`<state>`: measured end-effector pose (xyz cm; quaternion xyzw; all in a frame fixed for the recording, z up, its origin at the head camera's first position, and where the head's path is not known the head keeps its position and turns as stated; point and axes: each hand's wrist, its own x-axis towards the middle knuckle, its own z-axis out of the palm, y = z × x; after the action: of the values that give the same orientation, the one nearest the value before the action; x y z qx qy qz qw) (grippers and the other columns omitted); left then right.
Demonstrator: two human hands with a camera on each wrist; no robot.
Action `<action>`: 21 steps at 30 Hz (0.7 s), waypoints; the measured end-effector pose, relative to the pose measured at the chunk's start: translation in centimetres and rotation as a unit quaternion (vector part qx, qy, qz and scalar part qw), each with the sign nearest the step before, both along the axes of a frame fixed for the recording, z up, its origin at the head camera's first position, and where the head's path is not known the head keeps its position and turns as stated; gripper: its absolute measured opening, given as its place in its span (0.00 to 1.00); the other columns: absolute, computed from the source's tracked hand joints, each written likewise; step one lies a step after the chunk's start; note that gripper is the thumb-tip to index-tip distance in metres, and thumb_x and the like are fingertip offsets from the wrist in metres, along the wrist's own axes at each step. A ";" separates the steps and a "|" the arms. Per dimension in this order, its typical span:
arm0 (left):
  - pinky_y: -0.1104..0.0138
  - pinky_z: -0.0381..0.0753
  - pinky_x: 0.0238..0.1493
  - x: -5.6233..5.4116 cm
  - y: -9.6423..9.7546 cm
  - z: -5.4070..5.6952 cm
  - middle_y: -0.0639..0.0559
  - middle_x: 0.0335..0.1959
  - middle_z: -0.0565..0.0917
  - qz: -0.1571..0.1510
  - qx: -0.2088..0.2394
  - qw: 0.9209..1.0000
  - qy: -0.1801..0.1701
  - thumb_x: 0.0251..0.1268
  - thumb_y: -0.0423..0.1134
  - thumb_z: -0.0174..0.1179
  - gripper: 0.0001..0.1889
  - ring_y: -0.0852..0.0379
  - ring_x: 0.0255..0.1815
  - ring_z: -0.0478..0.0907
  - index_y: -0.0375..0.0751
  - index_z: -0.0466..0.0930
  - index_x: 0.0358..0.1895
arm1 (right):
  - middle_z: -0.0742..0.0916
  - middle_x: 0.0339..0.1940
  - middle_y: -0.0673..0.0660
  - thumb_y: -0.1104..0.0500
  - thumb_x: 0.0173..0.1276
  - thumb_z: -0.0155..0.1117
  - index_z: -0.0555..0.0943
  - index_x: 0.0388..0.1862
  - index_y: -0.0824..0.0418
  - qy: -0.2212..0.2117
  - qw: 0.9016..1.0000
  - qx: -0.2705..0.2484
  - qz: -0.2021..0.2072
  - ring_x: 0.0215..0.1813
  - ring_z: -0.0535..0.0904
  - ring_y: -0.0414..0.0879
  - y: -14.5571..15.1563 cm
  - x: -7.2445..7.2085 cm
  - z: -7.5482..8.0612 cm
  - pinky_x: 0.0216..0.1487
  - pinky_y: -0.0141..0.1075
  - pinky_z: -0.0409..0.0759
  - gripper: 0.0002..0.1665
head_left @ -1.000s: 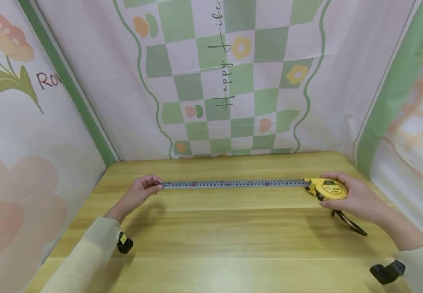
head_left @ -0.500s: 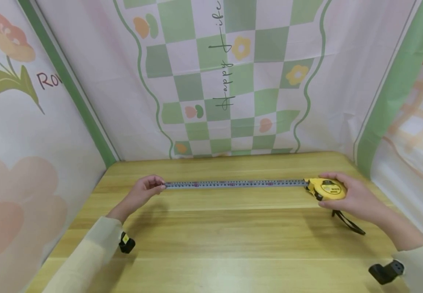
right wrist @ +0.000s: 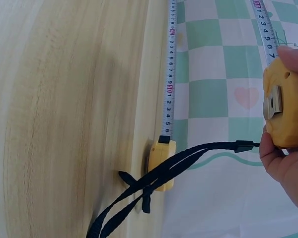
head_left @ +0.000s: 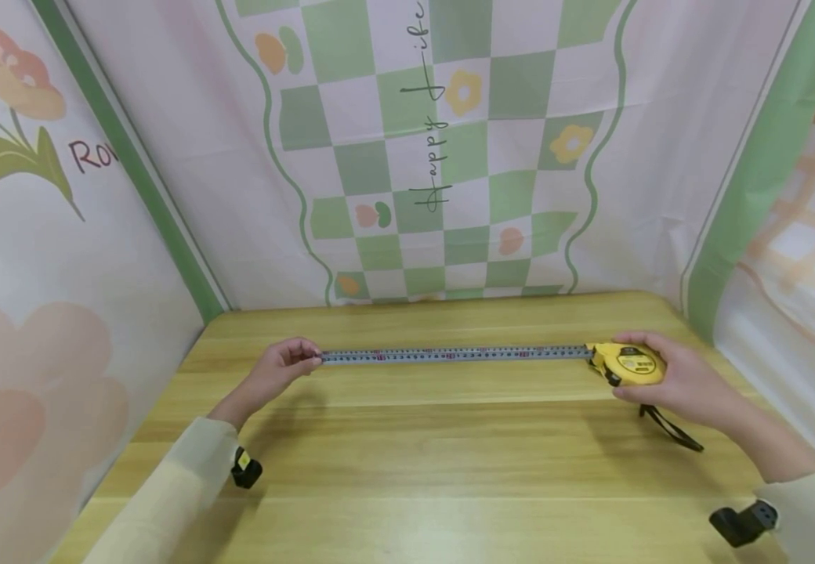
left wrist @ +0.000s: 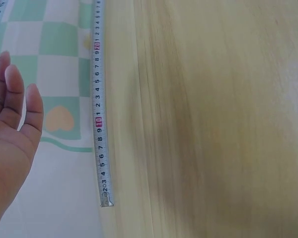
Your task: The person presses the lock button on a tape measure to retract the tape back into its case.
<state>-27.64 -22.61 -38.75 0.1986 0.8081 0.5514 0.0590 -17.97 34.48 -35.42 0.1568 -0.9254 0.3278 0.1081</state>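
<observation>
My left hand (head_left: 284, 364) pinches the hook end of a steel tape blade (head_left: 492, 356) stretched almost level across the table. At its other end my right hand (head_left: 690, 384) grips the yellow tape measure case (head_left: 629, 364), thumb and fingers on opposite sides. A metal clip (right wrist: 275, 103) shows on that case in the right wrist view, and a black strap (head_left: 671, 431) hangs from it. A second tape measure (right wrist: 164, 148) lies near the table's far side, its blade (left wrist: 99, 124) drawn out beside the held one. From the head view the held tape mostly covers it.
The wooden table (head_left: 421, 454) spreads beneath both hands. A green-and-white checked cloth (head_left: 450, 172) hangs behind its far edge, with printed fabric (head_left: 34, 258) at the left. Black wrist cameras (head_left: 245, 470) are worn at both sleeves.
My left hand has shifted slightly right with the hook end, and the held blade's marks have slid toward the case. The right hand and case have barely moved, slightly left.
</observation>
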 end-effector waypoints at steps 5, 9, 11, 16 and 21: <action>0.58 0.79 0.46 -0.1 0.0 -0.1 0.45 0.40 0.80 0.001 0.000 1.000 -0.004 0.70 0.36 0.59 0.11 0.54 0.39 0.76 0.29 0.76 0.47 | 0.79 0.50 0.67 0.57 0.52 0.80 0.71 0.64 0.63 0.002 1.000 0.009 -0.007 0.38 0.75 0.37 0.1 0.0 0.0 0.33 0.31 0.76 0.42; 0.56 0.79 0.46 -0.2 0.0 -0.2 0.45 0.40 0.80 -0.001 0.000 1.000 0.000 0.71 0.36 0.59 0.11 0.54 0.38 0.76 0.30 0.76 0.46 | 0.79 0.51 0.67 0.56 0.52 0.80 0.71 0.64 0.63 0.002 1.000 0.015 -0.010 0.39 0.75 0.36 0.3 -0.1 0.0 0.33 0.31 0.76 0.42; 0.55 0.78 0.46 -0.3 0.0 -0.3 0.45 0.39 0.80 -0.002 0.000 1.000 0.004 0.71 0.37 0.59 0.11 0.54 0.38 0.76 0.31 0.76 0.46 | 0.78 0.52 0.67 0.57 0.52 0.80 0.71 0.64 0.63 0.002 1.000 0.015 -0.010 0.39 0.74 0.36 0.3 -0.1 0.0 0.33 0.31 0.76 0.42; 0.53 0.78 0.47 -0.5 0.0 -0.5 0.46 0.39 0.80 -0.005 0.000 1.000 0.005 0.70 0.38 0.59 0.11 0.52 0.39 0.76 0.32 0.77 0.46 | 0.78 0.53 0.67 0.56 0.52 0.80 0.72 0.64 0.63 0.007 1.000 0.018 -0.011 0.40 0.74 0.36 0.3 -0.1 0.0 0.34 0.31 0.76 0.42; 0.52 0.77 0.49 -0.4 0.1 -0.4 0.45 0.40 0.80 -0.009 -0.001 1.000 0.002 0.71 0.38 0.59 0.11 0.51 0.40 0.76 0.32 0.77 0.46 | 0.78 0.53 0.67 0.57 0.51 0.80 0.72 0.63 0.62 0.011 1.000 0.014 -0.011 0.39 0.74 0.36 0.2 0.0 0.1 0.33 0.31 0.76 0.41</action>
<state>-28.08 -22.48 -39.20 0.2067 0.8071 0.5496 0.0619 -18.02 34.67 -35.28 0.1513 -0.9305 0.3114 0.1195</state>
